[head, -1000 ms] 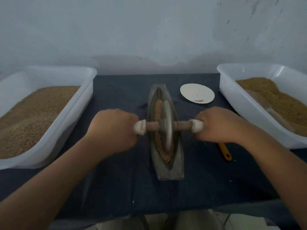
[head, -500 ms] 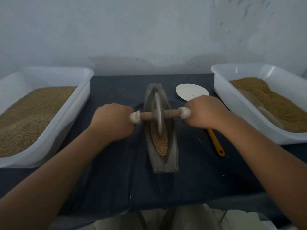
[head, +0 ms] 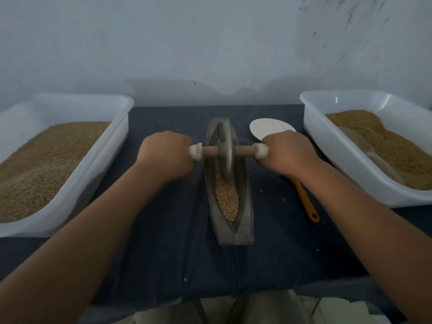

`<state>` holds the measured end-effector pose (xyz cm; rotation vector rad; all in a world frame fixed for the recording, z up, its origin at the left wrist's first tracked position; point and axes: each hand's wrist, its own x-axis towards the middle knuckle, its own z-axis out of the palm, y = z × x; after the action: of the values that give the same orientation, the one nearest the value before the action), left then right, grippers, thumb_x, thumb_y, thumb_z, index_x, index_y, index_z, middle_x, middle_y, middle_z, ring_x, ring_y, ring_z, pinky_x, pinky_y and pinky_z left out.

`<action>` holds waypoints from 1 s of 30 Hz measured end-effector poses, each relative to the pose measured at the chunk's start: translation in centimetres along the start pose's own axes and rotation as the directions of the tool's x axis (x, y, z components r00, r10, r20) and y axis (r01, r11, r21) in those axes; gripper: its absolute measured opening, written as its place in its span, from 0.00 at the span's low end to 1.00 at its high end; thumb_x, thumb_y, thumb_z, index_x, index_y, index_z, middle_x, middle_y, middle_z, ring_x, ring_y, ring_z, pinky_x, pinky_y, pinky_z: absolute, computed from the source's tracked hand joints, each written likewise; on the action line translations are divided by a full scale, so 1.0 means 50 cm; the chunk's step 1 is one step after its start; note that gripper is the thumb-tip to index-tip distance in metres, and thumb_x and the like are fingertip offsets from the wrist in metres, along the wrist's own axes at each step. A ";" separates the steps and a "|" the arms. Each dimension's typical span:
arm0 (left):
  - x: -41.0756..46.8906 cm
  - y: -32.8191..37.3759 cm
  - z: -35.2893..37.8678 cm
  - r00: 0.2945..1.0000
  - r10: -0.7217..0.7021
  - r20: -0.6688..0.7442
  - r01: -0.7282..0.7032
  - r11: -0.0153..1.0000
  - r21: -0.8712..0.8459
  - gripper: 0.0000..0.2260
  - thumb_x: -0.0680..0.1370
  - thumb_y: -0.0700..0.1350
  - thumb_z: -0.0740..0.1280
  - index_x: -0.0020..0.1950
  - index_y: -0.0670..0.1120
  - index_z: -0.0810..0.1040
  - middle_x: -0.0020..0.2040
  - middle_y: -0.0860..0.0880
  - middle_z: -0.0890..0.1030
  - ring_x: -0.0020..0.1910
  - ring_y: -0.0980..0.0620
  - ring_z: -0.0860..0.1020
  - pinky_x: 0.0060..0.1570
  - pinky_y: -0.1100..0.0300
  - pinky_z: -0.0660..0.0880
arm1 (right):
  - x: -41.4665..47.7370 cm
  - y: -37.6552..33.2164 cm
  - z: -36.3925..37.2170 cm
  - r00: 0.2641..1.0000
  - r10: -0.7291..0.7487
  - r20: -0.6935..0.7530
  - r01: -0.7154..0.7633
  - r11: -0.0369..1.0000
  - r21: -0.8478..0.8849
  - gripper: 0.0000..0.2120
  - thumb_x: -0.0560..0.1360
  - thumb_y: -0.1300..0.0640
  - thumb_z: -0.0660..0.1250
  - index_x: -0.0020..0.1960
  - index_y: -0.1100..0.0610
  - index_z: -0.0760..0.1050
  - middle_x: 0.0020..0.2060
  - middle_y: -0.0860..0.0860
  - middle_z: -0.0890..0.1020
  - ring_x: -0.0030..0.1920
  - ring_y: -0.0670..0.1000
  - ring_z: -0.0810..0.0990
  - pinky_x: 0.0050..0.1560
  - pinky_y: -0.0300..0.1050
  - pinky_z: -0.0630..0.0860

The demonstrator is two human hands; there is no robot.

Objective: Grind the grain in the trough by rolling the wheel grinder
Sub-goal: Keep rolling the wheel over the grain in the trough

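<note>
A narrow boat-shaped metal trough (head: 245,220) lies lengthwise on the dark cloth, with tan grain (head: 228,199) heaped in its near half. The wheel grinder (head: 226,150), a grey metal disc on a wooden axle with white end caps, stands upright in the trough's far half. My left hand (head: 166,154) grips the axle's left end and my right hand (head: 288,153) grips its right end, both with fingers curled round the handles. The disc's lower rim sits in the grain.
A white tub of grain (head: 93,164) stands at the left and another white tub (head: 327,146) at the right. A white disc-shaped scoop (head: 268,128) with an orange handle (head: 307,202) lies right of the trough, partly under my right hand. A wall rises behind the table.
Both hands have pushed the wheel away from me along the trough, from its middle to its far half. The grain in the near half is now uncovered.
</note>
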<state>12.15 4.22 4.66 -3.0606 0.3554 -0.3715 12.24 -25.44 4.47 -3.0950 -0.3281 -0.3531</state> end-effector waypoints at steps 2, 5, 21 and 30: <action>-0.054 -0.005 0.006 0.995 0.069 -0.073 -0.065 0.996 0.059 0.13 0.75 0.57 0.65 0.34 0.53 0.70 0.30 0.55 0.73 0.28 0.53 0.71 0.29 0.60 0.62 | -0.047 0.015 0.001 0.998 -0.038 0.054 0.037 0.999 0.021 0.16 0.72 0.36 0.63 0.35 0.47 0.74 0.30 0.45 0.77 0.33 0.46 0.76 0.31 0.44 0.69; -0.128 -0.007 0.010 0.963 0.164 -0.213 -0.135 0.980 0.145 0.19 0.72 0.60 0.68 0.30 0.55 0.61 0.24 0.57 0.64 0.21 0.58 0.61 0.27 0.65 0.53 | -0.118 0.020 -0.010 0.994 -0.096 0.050 0.091 0.991 0.101 0.16 0.66 0.33 0.60 0.33 0.45 0.72 0.26 0.42 0.76 0.29 0.40 0.73 0.28 0.42 0.65; -0.133 -0.018 0.027 0.992 0.083 -0.093 -0.087 0.995 -0.043 0.15 0.71 0.64 0.59 0.32 0.54 0.68 0.28 0.57 0.70 0.26 0.56 0.69 0.28 0.61 0.63 | -0.078 -0.007 -0.067 0.970 -0.105 0.221 0.106 0.994 0.007 0.14 0.67 0.38 0.68 0.32 0.47 0.75 0.27 0.46 0.78 0.29 0.44 0.77 0.29 0.43 0.67; 0.008 0.000 0.006 0.998 -0.066 -0.023 0.065 0.997 -0.035 0.10 0.72 0.55 0.66 0.35 0.51 0.74 0.34 0.54 0.77 0.35 0.46 0.79 0.36 0.56 0.72 | 0.015 -0.013 -0.017 0.997 -0.005 -0.082 0.000 0.998 -0.057 0.16 0.74 0.41 0.65 0.36 0.52 0.72 0.31 0.48 0.76 0.34 0.52 0.76 0.32 0.45 0.68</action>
<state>12.60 4.13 4.48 -3.1095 0.2649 -0.4102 12.65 -24.68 5.48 -3.1245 -0.3263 -0.4962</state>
